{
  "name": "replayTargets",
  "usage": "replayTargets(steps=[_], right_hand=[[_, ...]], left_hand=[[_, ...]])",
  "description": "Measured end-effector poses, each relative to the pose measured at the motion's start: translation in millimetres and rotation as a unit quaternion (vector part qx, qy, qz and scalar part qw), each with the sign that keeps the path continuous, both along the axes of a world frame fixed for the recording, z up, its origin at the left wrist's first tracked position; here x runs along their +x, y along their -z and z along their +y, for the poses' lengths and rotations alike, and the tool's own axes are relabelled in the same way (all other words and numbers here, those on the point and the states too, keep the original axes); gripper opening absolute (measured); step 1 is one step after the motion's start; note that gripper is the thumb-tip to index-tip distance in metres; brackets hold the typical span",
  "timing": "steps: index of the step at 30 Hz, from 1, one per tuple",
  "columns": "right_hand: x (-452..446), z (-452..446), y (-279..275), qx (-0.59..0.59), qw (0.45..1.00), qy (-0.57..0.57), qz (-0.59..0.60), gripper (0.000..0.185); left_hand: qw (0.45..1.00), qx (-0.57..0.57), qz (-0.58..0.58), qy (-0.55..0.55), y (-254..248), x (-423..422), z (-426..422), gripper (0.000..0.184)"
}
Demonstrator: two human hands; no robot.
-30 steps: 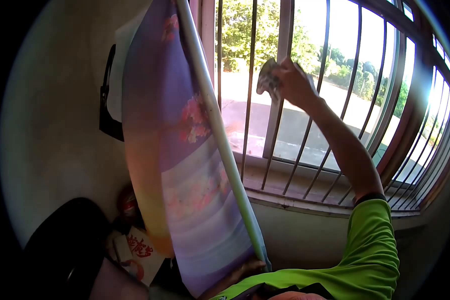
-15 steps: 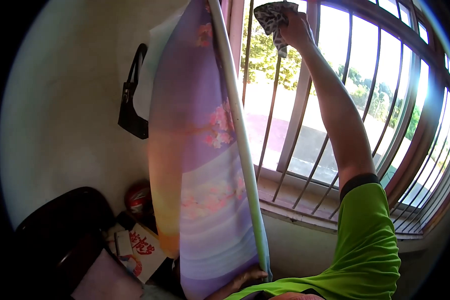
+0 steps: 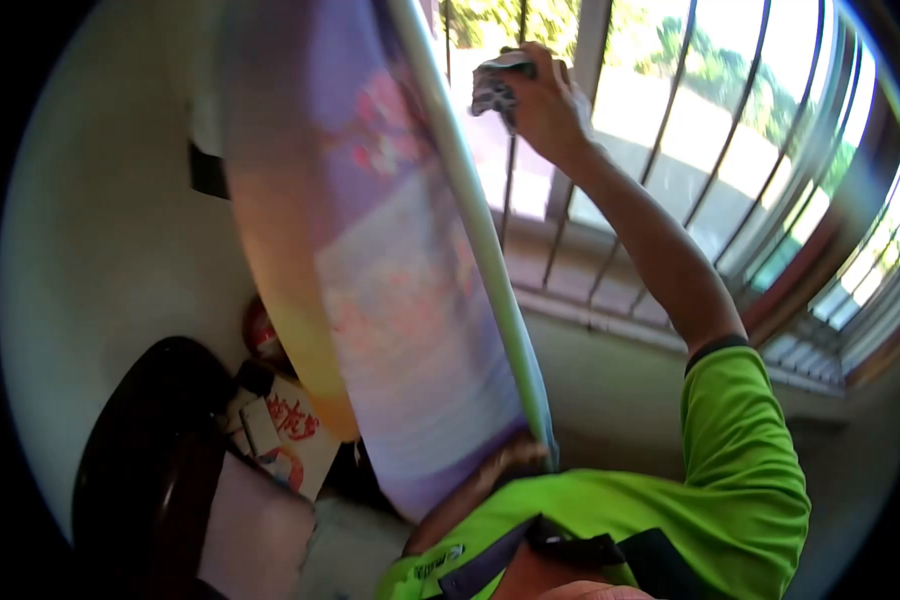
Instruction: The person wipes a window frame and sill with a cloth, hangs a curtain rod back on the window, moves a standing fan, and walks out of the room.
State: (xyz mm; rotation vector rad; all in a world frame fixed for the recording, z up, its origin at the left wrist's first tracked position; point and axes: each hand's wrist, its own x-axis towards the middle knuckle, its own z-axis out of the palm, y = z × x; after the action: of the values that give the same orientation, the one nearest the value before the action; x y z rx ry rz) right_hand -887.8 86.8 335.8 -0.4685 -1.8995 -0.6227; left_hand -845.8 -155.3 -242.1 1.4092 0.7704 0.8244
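Note:
My right hand (image 3: 545, 105) is raised at the barred window (image 3: 660, 130), closed round a bunched cloth (image 3: 494, 84) with a black-and-white pattern. The cloth is against or just in front of the vertical bars; I cannot tell whether it touches them. Low in the middle, my left hand (image 3: 505, 462) is closed at the lower edge of a purple flowered curtain (image 3: 400, 300), beside a long pale pole (image 3: 475, 205). The curtain hangs slanted along that pole. Part of the left hand's fingers is hidden, and the picture is somewhat blurred.
A dark, shiny chair (image 3: 130, 440) with a pink cushion (image 3: 255, 520) stands at lower left. Behind it are a white paper with red characters (image 3: 295, 418) and a red round object (image 3: 260, 328). The window sill (image 3: 590, 310) runs below the bars.
The view has tilted down. My right hand has moved lower along the window bars with the cloth, which is now more bunched. My left hand stays at the curtain's lower edge.

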Motion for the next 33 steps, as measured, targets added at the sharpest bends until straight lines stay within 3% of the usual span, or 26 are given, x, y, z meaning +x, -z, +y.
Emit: replayTargets(steps=[2,3,5,9,11,13,15,17,21,24,26,28,30,33], right_hand=[[18.4,-20.3,64.1,-0.066,0.997,-0.003,-0.040,0.028],[22.9,-24.9,92.9,-0.087,0.994,-0.008,-0.061,0.023],[27.2,-44.1,141.1,-0.206,0.974,-0.014,-0.091,0.019],[48.6,-64.5,241.1,-0.296,0.945,0.025,-0.137,0.013],[65.0,-63.8,275.6,-0.379,0.906,0.082,-0.169,0.030],[91.6,-64.8,291.5,-0.408,0.889,0.118,-0.169,0.032],[128.3,-62.5,303.5,-0.473,0.862,0.153,-0.096,0.034],[173.4,-60.9,314.4,-0.440,0.885,0.146,-0.042,0.037],[257.5,-69.2,321.2,-0.452,0.853,0.261,0.023,0.038],[319.0,-75.4,314.9,-0.476,0.801,0.357,0.065,0.037],[382.1,-54.6,351.2,-0.406,0.824,0.379,0.108,0.035],[428.5,-47.6,354.7,-0.395,0.792,0.442,0.148,0.035],[433.2,-61.8,325.0,-0.440,0.720,0.480,0.242,0.037],[415.8,-70.1,319.1,-0.473,0.724,0.447,0.228,0.038]], left_hand=[[0.998,-0.021,0.029,-0.046,-82.4,-1.5,-17.8,0.020],[0.996,-0.010,0.068,-0.059,-83.1,-4.1,-15.8,0.020],[0.996,-0.032,0.024,-0.079,-124.9,-9.0,-26.1,0.020],[0.996,-0.064,0.034,-0.055,-100.0,-8.5,-22.6,0.021],[0.995,-0.082,0.006,-0.063,-104.8,-7.7,-25.1,0.022],[0.993,-0.085,0.023,-0.081,-118.3,-8.2,-27.7,0.021],[0.990,-0.103,0.042,-0.086,-109.5,-7.8,-28.9,0.021],[0.987,-0.120,0.022,-0.104,-110.9,-7.9,-31.2,0.015],[0.986,-0.129,0.077,-0.069,-113.9,-5.7,-27.8,0.017],[0.990,-0.122,0.025,-0.060,-116.3,0.2,-25.6,0.018],[0.990,-0.123,0.002,-0.063,-121.0,6.1,-25.6,0.017],[0.989,-0.133,0.001,-0.069,-128.9,11.7,-25.9,0.017],[0.987,-0.140,0.003,-0.084,-130.8,16.3,-24.5,0.016],[0.987,-0.127,0.012,-0.093,-132.2,26.2,-25.7,0.022]])
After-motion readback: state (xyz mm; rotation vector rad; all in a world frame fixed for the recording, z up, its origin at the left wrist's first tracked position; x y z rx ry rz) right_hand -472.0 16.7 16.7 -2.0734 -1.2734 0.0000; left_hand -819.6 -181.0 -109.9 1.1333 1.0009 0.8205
